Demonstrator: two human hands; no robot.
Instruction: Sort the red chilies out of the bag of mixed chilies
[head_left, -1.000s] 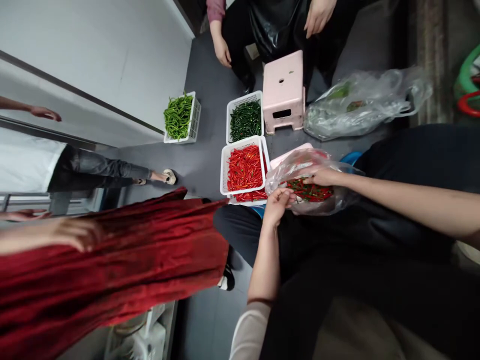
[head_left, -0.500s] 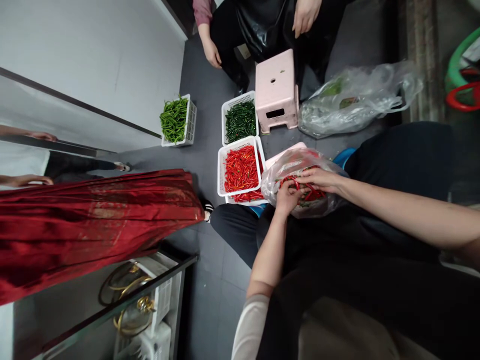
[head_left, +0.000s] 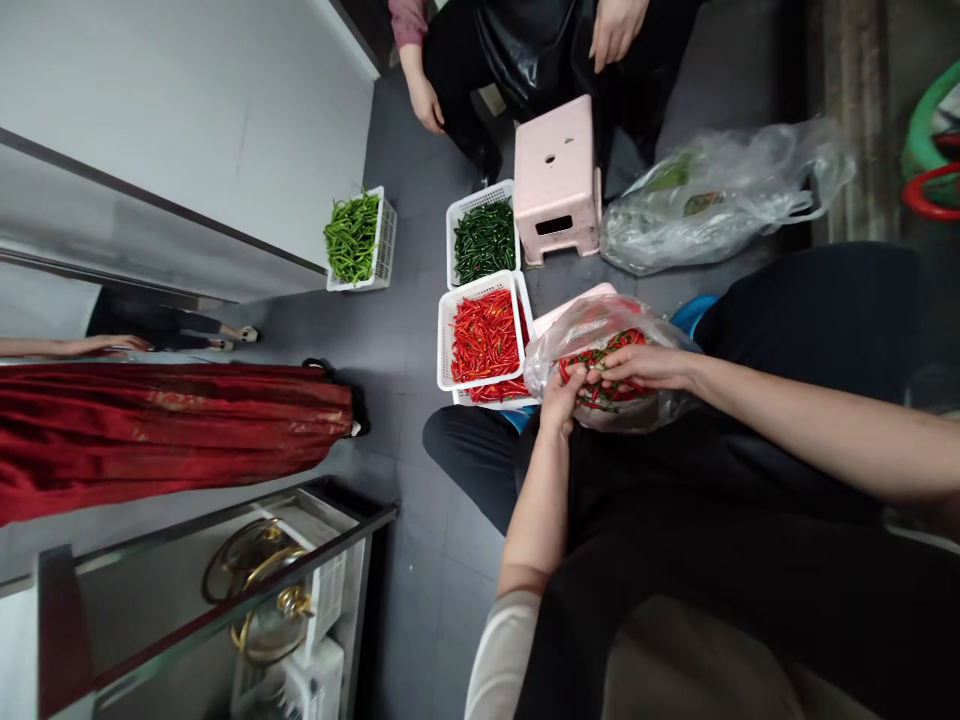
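— On the lap, both hands sit in the thin clear plastic bag of red and green chillies [head_left: 611, 375]. Grip?
— Left hand [head_left: 561, 398] and right hand [head_left: 646, 366] look curled on chillies; unclear.
— Risk?
— Bag could slump, spilling beside the white basket of red chillies [head_left: 482, 335].

Red chillies [head_left: 484, 335], dark green chillies [head_left: 485, 240], pink stool [head_left: 556, 170], red skirt [head_left: 165, 430]

No readable text, labels, brands or numbers anywhere in view.
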